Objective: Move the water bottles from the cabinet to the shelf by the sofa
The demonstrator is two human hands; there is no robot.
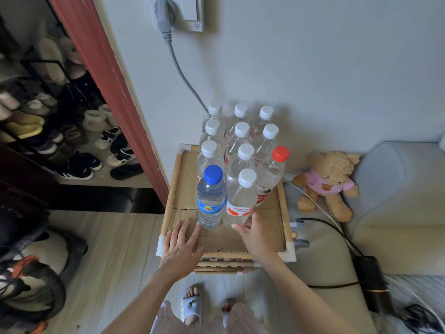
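Item: water bottles, 11 pcs, upright on top tier of shelf (171,189) (bamboo rails, cardboard liner), next to sofa (395,189), against wall.
Layout: 3 rows of 3 at back; front pair = blue-cap bottle (211,198) at left, white-cap bottle (240,201) w/ red label at right, the two touching. Red-cap bottle (272,175) sits behind-right.
Long axis: all vertical, caps up.
Left hand (181,244): fingers straight, flat on cardboard, just beside blue-cap base; holds nothing.
Right hand (256,233): fingers loosely curved at white-cap bottle's base, right side; thumb contact unclear, reads as touching, not gripping.
Relation: front pair lies directly ahead of both hands, one bottle per hand.
Judgement: both look set down; next move prob. straight pull-back toward body.
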